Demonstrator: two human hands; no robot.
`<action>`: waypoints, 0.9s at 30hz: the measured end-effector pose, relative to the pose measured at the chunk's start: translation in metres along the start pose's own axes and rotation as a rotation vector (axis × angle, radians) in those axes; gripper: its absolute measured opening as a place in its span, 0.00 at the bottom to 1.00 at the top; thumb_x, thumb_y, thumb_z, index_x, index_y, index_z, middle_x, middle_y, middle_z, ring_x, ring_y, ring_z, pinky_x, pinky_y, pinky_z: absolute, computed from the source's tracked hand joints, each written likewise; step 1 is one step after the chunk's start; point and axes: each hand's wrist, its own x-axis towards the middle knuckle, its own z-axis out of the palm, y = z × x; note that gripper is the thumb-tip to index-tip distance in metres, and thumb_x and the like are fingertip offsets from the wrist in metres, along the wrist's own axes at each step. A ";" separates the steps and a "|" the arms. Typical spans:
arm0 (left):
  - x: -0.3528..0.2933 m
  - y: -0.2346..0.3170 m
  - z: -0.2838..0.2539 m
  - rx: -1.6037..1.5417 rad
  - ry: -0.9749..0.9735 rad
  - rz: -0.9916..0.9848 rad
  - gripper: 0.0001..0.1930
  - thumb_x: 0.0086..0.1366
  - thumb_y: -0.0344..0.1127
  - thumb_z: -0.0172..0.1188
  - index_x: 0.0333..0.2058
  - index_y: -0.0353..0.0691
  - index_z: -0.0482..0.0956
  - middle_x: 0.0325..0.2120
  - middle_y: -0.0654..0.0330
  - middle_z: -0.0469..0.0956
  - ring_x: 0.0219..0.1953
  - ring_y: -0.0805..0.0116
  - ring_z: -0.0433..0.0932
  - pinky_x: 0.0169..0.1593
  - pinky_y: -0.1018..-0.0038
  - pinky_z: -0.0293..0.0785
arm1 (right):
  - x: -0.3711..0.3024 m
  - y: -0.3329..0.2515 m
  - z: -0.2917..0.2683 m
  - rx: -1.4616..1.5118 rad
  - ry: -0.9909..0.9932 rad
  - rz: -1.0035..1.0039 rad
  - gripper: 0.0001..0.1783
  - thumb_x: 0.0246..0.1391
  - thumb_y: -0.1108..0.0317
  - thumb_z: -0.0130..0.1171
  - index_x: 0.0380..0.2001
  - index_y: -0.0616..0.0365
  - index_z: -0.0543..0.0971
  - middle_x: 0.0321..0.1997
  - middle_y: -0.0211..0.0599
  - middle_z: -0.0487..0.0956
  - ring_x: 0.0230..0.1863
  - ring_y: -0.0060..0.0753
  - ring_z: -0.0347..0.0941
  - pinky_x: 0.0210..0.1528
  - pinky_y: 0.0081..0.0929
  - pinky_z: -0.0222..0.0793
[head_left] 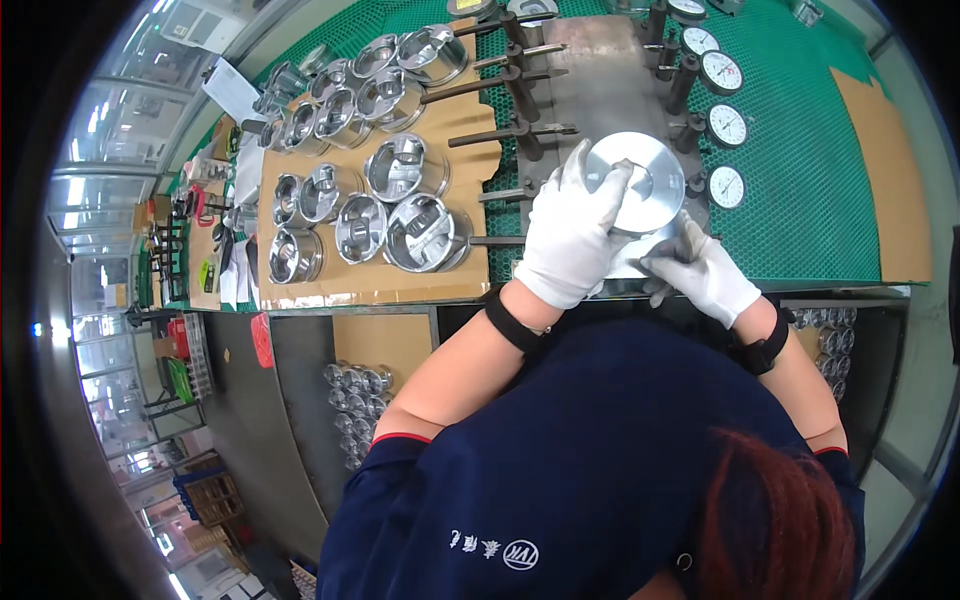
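Observation:
My left hand (572,238), in a white glove, is closed on a shiny metal piston (657,208). Its thumb lies across the round, flat crown, and its other fingers reach around the far left side. At the piston's lower right, my right hand (708,280) has its gloved fingers bent in against it; the fingertips of that glove are stained grey. Under the piston is a grey steel plate (598,75). Dial gauges (727,126) on dark posts stand along the plate's right side. Dark rods on posts (525,135) line its left side.
Several pistons (407,168) stand on cardboard (380,287) to the left. Green mesh matting (790,180) covers the bench at right, with a cardboard strip (880,170) beyond. Below the bench, more pistons (356,405) sit on a shelf. A paper sheet (232,92) lies at far left.

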 end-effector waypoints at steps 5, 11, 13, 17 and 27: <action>0.007 -0.010 0.010 -0.115 -0.002 -0.014 0.31 0.45 0.29 0.72 0.52 0.47 0.76 0.59 0.31 0.68 0.56 0.32 0.74 0.56 0.52 0.75 | 0.005 0.001 -0.003 0.114 0.006 0.011 0.55 0.60 0.74 0.59 0.75 0.63 0.30 0.42 0.44 0.78 0.29 0.31 0.80 0.26 0.27 0.81; 0.010 -0.018 0.013 -0.200 -0.049 -0.007 0.33 0.48 0.34 0.74 0.56 0.46 0.76 0.63 0.27 0.62 0.54 0.30 0.74 0.56 0.52 0.76 | 0.005 0.000 -0.004 0.144 0.009 0.032 0.55 0.59 0.74 0.59 0.76 0.60 0.31 0.41 0.43 0.78 0.27 0.30 0.79 0.26 0.28 0.81; 0.010 -0.019 0.014 -0.184 -0.034 0.004 0.33 0.48 0.34 0.75 0.55 0.45 0.76 0.62 0.27 0.62 0.54 0.30 0.74 0.55 0.52 0.76 | 0.006 -0.001 -0.004 0.147 0.008 0.042 0.56 0.59 0.74 0.60 0.76 0.59 0.31 0.41 0.43 0.78 0.27 0.30 0.79 0.26 0.28 0.82; 0.013 -0.016 0.012 -0.176 -0.022 0.012 0.33 0.47 0.35 0.76 0.54 0.43 0.76 0.62 0.27 0.62 0.55 0.30 0.74 0.55 0.51 0.76 | 0.005 -0.005 -0.004 0.148 0.017 0.067 0.56 0.59 0.73 0.60 0.76 0.59 0.31 0.41 0.42 0.78 0.28 0.30 0.80 0.26 0.28 0.82; 0.013 -0.013 0.011 -0.159 -0.009 -0.004 0.32 0.45 0.28 0.73 0.52 0.45 0.76 0.62 0.28 0.62 0.57 0.31 0.73 0.56 0.53 0.76 | 0.007 -0.005 -0.003 0.120 0.031 0.079 0.58 0.57 0.72 0.62 0.76 0.60 0.31 0.39 0.42 0.78 0.28 0.30 0.80 0.25 0.28 0.82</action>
